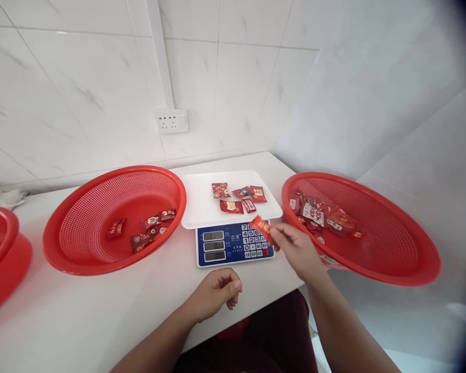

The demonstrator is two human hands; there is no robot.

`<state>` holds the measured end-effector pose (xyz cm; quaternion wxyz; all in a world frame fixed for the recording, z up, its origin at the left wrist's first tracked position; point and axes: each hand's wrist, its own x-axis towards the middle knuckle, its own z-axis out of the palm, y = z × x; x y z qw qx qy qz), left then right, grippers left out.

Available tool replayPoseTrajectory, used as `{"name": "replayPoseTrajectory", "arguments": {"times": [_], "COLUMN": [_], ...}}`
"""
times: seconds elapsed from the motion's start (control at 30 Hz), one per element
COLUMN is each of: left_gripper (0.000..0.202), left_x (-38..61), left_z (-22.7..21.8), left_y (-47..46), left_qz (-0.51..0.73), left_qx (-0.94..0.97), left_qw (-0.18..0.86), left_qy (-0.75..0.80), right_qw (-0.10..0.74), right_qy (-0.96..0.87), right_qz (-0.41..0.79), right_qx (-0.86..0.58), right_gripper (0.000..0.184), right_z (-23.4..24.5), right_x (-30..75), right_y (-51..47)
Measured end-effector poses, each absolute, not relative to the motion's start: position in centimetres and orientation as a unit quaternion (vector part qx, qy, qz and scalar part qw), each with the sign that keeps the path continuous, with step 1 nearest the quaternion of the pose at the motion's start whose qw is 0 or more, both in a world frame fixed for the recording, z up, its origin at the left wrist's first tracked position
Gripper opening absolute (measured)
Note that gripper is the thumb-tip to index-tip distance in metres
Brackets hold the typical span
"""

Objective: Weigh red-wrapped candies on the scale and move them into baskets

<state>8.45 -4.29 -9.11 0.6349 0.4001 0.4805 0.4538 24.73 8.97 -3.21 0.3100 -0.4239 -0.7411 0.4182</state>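
Head view looks down on two bare hands at a white counter. The right hand pinches a small red foil packet, with thumb and forefinger pressed together on its lower end and the other fingers curled in behind. The packet sticks out to the left of that pinch, tilted, above the top right of the keypad on a blue-faced digital scale and just in front of the scale's white platform. Five similar red packets lie on that platform, apart from the held one. The left hand hangs loosely curled in front of the scale, partly closed around nothing (its fingertips touch only each other), near the counter's front edge.

A red mesh basket with a few packets stands left of the scale, almost touching it. A second red mesh basket, holding a larger heap of packets, sits to the right, with the right hand overlapping its near rim. A third red basket is cut off at the left of the view. Behind the platform, the counter runs back to a tiled wall with a white socket.
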Motion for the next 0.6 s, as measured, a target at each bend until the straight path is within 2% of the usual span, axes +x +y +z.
{"name": "replayPoseTrajectory", "arguments": {"times": [0.1,0.23,0.37,0.6], "left_gripper": [0.047,0.047,0.045,0.04], "left_x": [8.6,8.7,8.6,9.1], "left_z": [-9.1,-9.1,-8.8,-9.0], "left_y": [-4.3,-4.4,-4.5,-4.5], "left_qz": [0.442,0.431,0.427,0.375], "left_qx": [0.403,0.413,0.418,0.431], "left_qw": [0.644,0.644,0.637,0.654], "left_qy": [0.477,0.478,0.487,0.496], "right_qw": [0.352,0.339,0.341,0.295], "right_qy": [-0.759,-0.793,-0.773,-0.737], "right_qz": [0.319,0.217,0.311,0.43], "right_qx": [-0.446,-0.458,-0.436,-0.43], "right_gripper": [0.034,0.037,0.037,0.037], "right_z": [-2.1,-1.5,-2.2,-2.9], "right_x": [23.4,22.1,23.1,27.6], "right_y": [11.4,12.6,11.1,7.1]}}
